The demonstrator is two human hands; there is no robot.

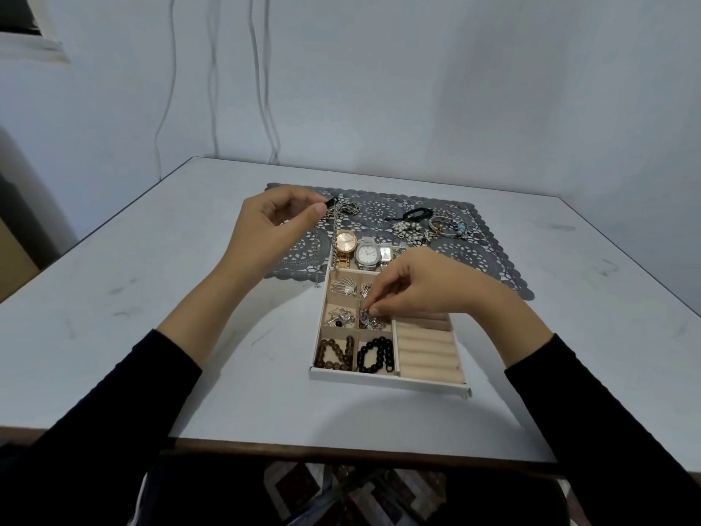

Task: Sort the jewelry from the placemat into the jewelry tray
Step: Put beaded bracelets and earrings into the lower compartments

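Left hand (265, 225) raised over left end of placemat (474, 256), thumb and forefinger pinching top of silver chain (318, 252), other fingers curled. Chain dangles straight, lower end just outside far left corner of tray (387, 381). Right hand (428, 286) low over tray middle, thumb and fingertip pinching small silver pieces (373, 322) in centre compartment. Tray's far end overlaps placemat's near edge; near rim well back from front edge of table (151, 260). Watches (346, 242) in tray's far row. Bracelets (447, 222) lie on placemat's far right. Broad tabletop either side of tray.
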